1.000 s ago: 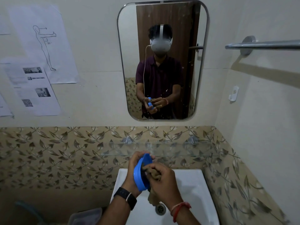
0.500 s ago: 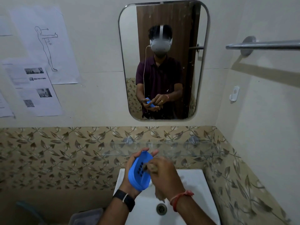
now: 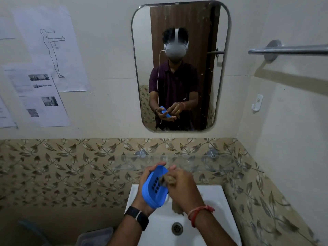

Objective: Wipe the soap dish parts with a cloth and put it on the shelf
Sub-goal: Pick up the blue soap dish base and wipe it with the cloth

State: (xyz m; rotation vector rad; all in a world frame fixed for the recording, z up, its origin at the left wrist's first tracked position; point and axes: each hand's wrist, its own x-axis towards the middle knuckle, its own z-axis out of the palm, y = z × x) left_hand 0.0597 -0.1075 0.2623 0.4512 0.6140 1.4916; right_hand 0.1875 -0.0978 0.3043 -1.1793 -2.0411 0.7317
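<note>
My left hand (image 3: 145, 180) grips a blue soap dish part (image 3: 154, 190) with a grid of drain slots, tilted so its inner face shows, above the sink. My right hand (image 3: 182, 189) is closed on a small brownish cloth (image 3: 169, 180) pressed against the dish's inner face; a tail of the cloth hangs below the hand. A clear glass shelf (image 3: 204, 162) runs along the wall just beyond both hands, with nothing visible on it.
A white sink (image 3: 218, 206) with a metal drain (image 3: 177, 228) lies below the hands. A mirror (image 3: 181, 68) hangs above the shelf. A metal towel bar (image 3: 287, 50) sticks out at upper right. A grey container (image 3: 95, 237) sits at lower left.
The dish has turned from edge-on to face-on, showing its drain slots. My right hand with the cloth has shifted across its inner face.
</note>
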